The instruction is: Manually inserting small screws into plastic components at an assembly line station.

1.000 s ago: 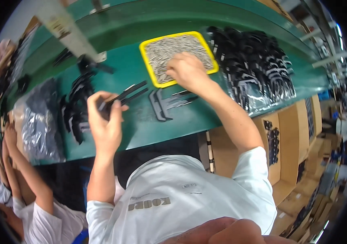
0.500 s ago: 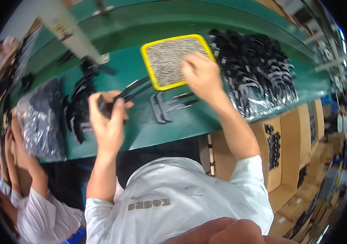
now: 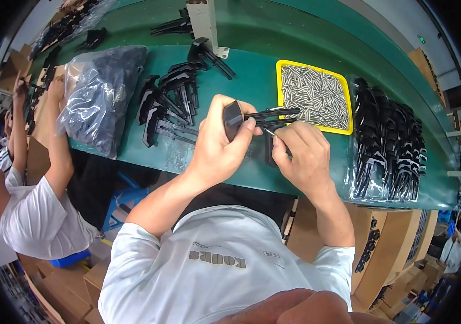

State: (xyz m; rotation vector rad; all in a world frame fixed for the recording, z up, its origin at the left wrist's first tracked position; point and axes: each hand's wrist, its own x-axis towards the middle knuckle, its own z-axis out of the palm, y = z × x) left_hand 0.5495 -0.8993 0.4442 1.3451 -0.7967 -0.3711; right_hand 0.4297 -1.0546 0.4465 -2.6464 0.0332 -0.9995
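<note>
green bench (image 3: 252, 81); left hand (image 3: 220, 141) grips black part (image 3: 252, 117); right hand (image 3: 303, 154) pinches pin (image 3: 270, 132) (metal)

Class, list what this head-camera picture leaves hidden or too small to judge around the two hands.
- Head view: thin metal pin at the right hand is too small to tell its shape.
- Black plastic part: its rear is covered by the left hand.
- Yellow tray: single pins blur together.
- Clear bag: glare hides its contents.
</note>
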